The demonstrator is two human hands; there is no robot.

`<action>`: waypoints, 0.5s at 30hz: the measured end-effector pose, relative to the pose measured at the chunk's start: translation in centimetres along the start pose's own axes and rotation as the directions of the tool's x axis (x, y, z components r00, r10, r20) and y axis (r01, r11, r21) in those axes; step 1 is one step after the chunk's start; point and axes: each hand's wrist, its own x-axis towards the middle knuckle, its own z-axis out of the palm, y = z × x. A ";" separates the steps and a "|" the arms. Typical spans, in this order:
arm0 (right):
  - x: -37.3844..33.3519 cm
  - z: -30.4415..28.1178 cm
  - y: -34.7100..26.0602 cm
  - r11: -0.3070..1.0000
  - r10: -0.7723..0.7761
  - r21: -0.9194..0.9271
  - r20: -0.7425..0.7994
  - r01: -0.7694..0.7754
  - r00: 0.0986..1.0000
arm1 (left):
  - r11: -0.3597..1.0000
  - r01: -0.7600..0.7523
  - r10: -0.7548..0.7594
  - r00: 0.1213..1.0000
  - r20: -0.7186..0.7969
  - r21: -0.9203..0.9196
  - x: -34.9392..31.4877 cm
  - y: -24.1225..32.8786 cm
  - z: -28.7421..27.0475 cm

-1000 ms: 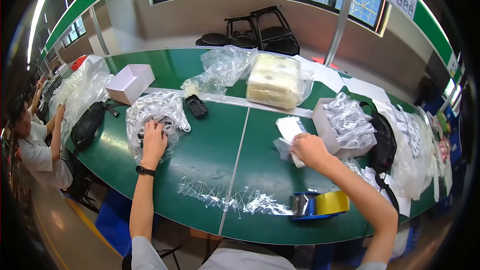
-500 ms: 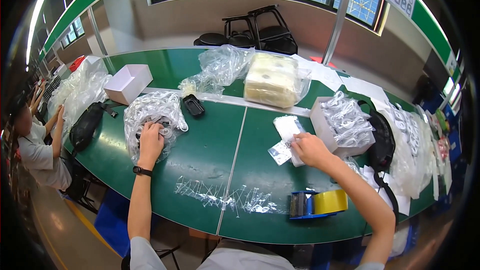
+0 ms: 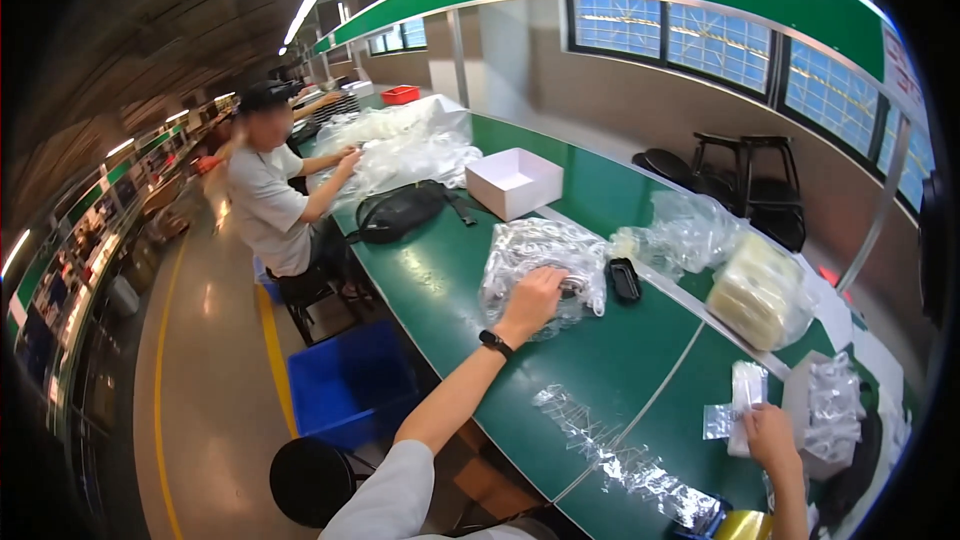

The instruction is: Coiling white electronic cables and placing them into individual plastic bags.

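Observation:
My left hand [image 3: 535, 302], wearing a dark wristband, reaches into a pile of coiled white cables [image 3: 520, 248] in clear plastic. Its fingers are curled together; what lies between them is hidden. At the right, my right hand [image 3: 770, 436] has its fingers pressed on a stack of small clear plastic bags [image 3: 748, 387], pinching the edge. One small bag [image 3: 717, 422] sticks out from the stack's left side. Beside my right hand stands a white box [image 3: 797, 405] filled with bagged white cables [image 3: 836, 410]. A small black tray-like case [image 3: 625, 280] lies right of the cable pile.
A white open box [image 3: 515, 183] and a black waist bag [image 3: 400, 212] stand beyond the pile. A wrapped yellowish stack [image 3: 758, 290] lies at the back. Clear scraps [image 3: 610, 455] and a tape dispenser [image 3: 735, 522] are near the front edge. A co-worker [image 3: 275, 185] sits at the left; a blue bin [image 3: 350, 380] is below.
The view has swung left, so the table things appear farther right and more of the co-worker and aisle shows. Both hands stay at the cable pile and the bag stack.

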 end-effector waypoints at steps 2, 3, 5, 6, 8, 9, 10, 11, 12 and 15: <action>0.4 -0.7 -0.3 1.000 0.003 -0.012 -0.032 -0.004 0.999 | 1.000 -0.001 0.000 0.999 -0.054 -0.016 0.0 0.1 -0.6; 0.8 -1.6 -0.8 1.000 -0.008 -0.013 -0.033 0.007 0.999 | 1.000 0.018 -0.016 0.997 -0.079 0.013 -0.1 0.1 -0.8; 1.4 -3.7 -2.3 0.988 0.152 0.031 0.013 -0.152 0.988 | 0.999 0.037 -0.032 0.994 -0.108 0.039 -0.4 0.8 -1.3; 1.5 -4.1 -2.2 0.987 0.159 0.019 0.007 -0.159 0.987 | 0.995 0.078 -0.085 0.989 -0.125 -0.064 0.0 2.1 -1.4; 1.5 -4.9 -1.5 0.987 0.159 -0.004 0.009 -0.159 0.987 | 0.957 0.145 -0.161 0.986 -0.044 -0.252 0.7 5.6 -2.8; 1.5 -5.0 -1.3 0.984 0.177 -0.015 0.007 -0.177 0.984 | 0.927 0.182 -0.174 0.983 0.055 -0.329 0.9 7.9 -4.8; 1.8 -4.9 -1.5 0.990 0.142 0.006 -0.008 -0.142 0.990 | 0.944 -0.021 0.027 1.000 0.015 -0.328 1.2 9.7 -6.4; 1.8 -4.8 -1.7 0.994 0.108 0.029 -0.015 -0.107 0.994 | 0.897 -0.186 0.240 0.966 0.090 -0.401 1.3 11.6 -7.1; 1.5 -4.9 -1.7 0.993 0.119 0.029 -0.002 -0.119 0.993 | 0.875 -0.094 0.308 0.865 0.396 -0.475 1.7 15.3 -9.4; 1.5 -5.0 -2.1 0.992 0.121 0.029 0.007 -0.121 0.993 | 0.946 -0.216 0.322 0.563 0.761 -0.241 0.2 18.2 -11.5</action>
